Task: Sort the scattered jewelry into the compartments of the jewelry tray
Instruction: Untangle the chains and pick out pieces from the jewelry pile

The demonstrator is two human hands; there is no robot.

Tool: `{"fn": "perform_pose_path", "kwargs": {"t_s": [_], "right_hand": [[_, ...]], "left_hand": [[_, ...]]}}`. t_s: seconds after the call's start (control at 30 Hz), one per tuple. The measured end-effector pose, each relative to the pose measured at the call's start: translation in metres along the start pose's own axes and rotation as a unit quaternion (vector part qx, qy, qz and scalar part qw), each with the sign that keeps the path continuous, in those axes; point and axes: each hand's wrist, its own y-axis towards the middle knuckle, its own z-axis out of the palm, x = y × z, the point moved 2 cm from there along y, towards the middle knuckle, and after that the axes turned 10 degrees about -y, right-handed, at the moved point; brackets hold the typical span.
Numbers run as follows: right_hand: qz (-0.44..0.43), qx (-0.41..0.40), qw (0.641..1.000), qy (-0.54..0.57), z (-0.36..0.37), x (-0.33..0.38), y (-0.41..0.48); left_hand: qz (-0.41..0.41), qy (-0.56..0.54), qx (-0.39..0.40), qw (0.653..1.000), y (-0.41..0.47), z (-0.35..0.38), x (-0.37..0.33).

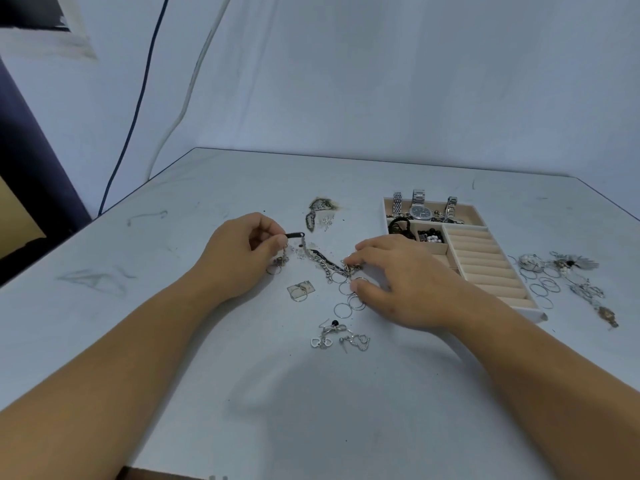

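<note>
Partly done: watches point(420, 211) placed in jewelry tray point(535, 311), ring rolls point(481, 261) left bare, hoops point(346, 301) scattered on tabletop point(242, 393). Black cord point(294, 234) pinched by left grip point(239, 258); right grip point(398, 278) laid over hoops, hold cannot be told

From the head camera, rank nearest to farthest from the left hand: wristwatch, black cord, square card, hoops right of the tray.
1. Black cord, pinched in the left hand.
2. Square card, just right of it.
3. Wristwatch, far compartment of the tray.
4. Hoops, right of the tray.
</note>
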Motion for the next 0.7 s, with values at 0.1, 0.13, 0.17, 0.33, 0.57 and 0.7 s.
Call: {"fn": "perform_pose_path", "kwargs": {"t_s": [0.1,0.13,0.17,0.33,0.57,0.7], "right_hand": [[0.000,0.001,1.000,-0.012,-0.001,0.000,0.000],[0.001,0.000,1.000,-0.016,0.000,0.000,0.000],[0.002,-0.003,1.000,-0.019,0.000,0.000,-0.001],[-0.011,-0.041,0.998,-0.049,-0.001,0.009,-0.002],[-0.042,-0.032,0.997,-0.060,0.002,0.031,-0.003],[-0.036,-0.024,0.995,-0.095,0.001,0.037,0.010]], "left_hand": [[-0.008,-0.066,-0.013,0.998,-0.003,-0.003,-0.004],[-0.008,-0.087,-0.017,0.996,-0.004,-0.003,-0.006],[-0.007,-0.102,-0.023,0.995,-0.004,-0.004,-0.009],[0.020,-0.088,-0.030,0.995,-0.007,-0.005,-0.014],[0.044,-0.045,-0.054,0.997,-0.008,-0.011,-0.018],[0.041,-0.056,-0.077,0.995,-0.008,-0.016,-0.022]]}}
